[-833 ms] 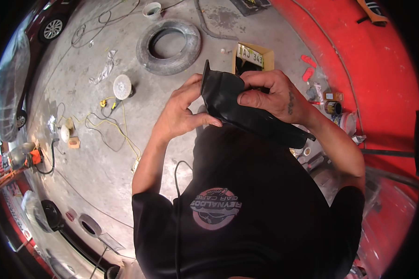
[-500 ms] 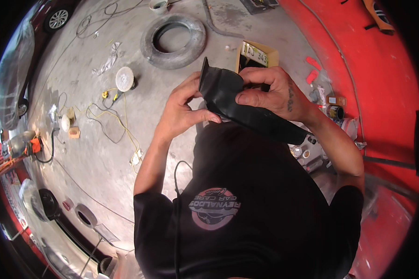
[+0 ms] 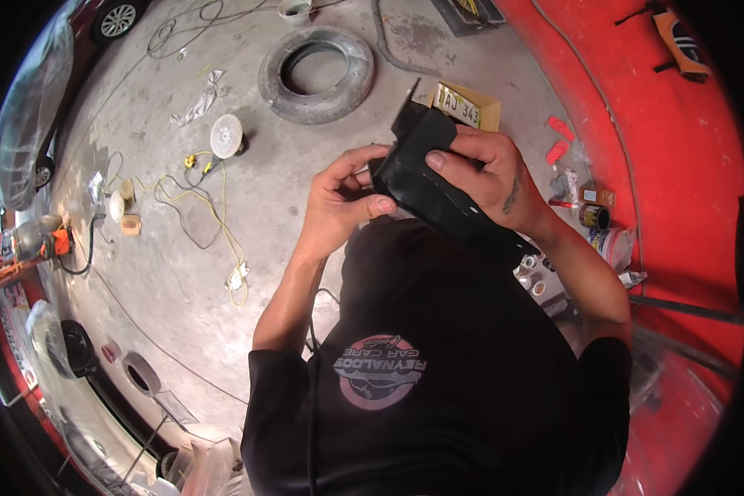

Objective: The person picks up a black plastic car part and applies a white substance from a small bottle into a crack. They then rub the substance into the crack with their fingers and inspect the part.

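Currently in hand: a black bent panel (image 3: 438, 194), in front of the black shirt (image 3: 471, 355), right of the tyre (image 3: 316, 108) and nearer the wearer than it; it slants down to the right, away from the tyre.
Right hand (image 3: 492, 178): clamped on the panel's far edge, thumb pressed on the face toward the camera, fingers wrapped behind; right of the tyre and nearer the wearer.
Left hand (image 3: 339, 202): at the panel's left end, on the wearer's side of the tyre; thumb and fingers stand apart, the fingertips partly hidden, so I cannot tell how firmly they grip.
Box (image 3: 489, 114): just right of the tyre, a number plate (image 3: 458, 105) in it, partly overlapped by panel and hand in this view.
White disc (image 3: 226, 136): left of the tyre and nearer the wearer.
Yellow cord (image 3: 223, 225): loosely looped on the floor, beyond the disc from the tyre.
Bucket (image 3: 295, 10): on the tyre's far side, cut by the picture edge.
Red pieces (image 3: 558, 152): well to the tyre's right.
Car wheel (image 3: 119, 22): well to the tyre's left.
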A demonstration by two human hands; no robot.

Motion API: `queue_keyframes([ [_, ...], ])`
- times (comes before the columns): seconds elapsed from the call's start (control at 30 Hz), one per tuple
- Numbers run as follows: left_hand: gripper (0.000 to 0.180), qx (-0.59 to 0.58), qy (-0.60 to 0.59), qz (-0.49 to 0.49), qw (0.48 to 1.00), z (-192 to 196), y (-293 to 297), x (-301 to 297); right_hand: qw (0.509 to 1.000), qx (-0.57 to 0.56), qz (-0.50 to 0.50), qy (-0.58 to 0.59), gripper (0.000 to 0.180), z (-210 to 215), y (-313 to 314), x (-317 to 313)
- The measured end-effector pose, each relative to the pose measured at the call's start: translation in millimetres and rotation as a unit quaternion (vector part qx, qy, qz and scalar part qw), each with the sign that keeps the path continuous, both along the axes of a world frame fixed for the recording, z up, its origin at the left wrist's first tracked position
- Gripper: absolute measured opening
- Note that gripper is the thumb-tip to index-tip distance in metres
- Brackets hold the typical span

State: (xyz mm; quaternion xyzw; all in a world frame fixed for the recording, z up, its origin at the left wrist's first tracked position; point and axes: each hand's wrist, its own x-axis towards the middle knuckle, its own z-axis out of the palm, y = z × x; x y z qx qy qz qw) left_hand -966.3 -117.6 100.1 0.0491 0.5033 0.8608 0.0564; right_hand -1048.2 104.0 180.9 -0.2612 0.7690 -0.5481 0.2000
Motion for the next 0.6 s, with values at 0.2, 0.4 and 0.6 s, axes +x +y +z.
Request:
queue_keyframes([
  [0.2, 0.059, -0.028, -0.007, -0.016, 0.999, 4, 5, 2, 0.994, 0.054, -0.029, 0.086, 0.02, -12, -2, 6],
  [0.4, 0.059, -0.014, 0.008, -0.02, 1.0, 0, 2, 1, 0.996, 0.025, -0.038, 0.082, 0.02, -5, -13, 10],
  [0.6, 0.06, -0.002, -0.005, -0.014, 1.0, -12, -2, 1, 0.991, 0.044, -0.017, 0.129, 0.02, 0, -19, 9],
])
